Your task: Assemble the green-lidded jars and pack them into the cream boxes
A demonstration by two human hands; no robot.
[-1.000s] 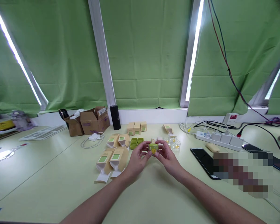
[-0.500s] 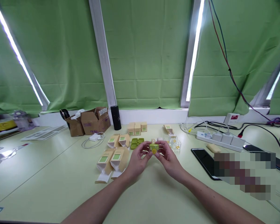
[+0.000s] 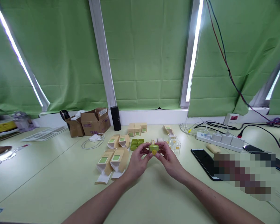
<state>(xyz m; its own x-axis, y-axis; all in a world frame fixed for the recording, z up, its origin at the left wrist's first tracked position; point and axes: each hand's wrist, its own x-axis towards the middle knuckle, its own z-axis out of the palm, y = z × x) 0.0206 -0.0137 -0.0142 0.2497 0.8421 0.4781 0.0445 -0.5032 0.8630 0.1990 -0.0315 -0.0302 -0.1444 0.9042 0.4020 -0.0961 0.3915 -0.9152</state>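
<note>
Small green-topped clear plastic box (image 3: pixel 153 149) is clamped between our left hand (image 3: pixel 138 159) and right hand (image 3: pixel 169 158) over the pale counter (image 3: pixel 154 196); we seem to be fitting it together, which calls next for even pressure.

The container (image 3: pixel 153 148) is green with a yellow emblem (image 3: pixel 154 152), the cartons (image 3: pixel 124 156) tan with green labels (image 3: pixel 116 158), the cylinder (image 3: pixel 115 119) black, the surface (image 3: pixel 158 199) pale yellow-green, the blinds (image 3: pixel 144 53) green.

I count my two hands (image 3: pixel 138 160), one green-topped container (image 3: pixel 153 148), eight tan cartons (image 3: pixel 120 157), four green pieces (image 3: pixel 134 141), one black cylinder (image 3: pixel 116 119).
</note>
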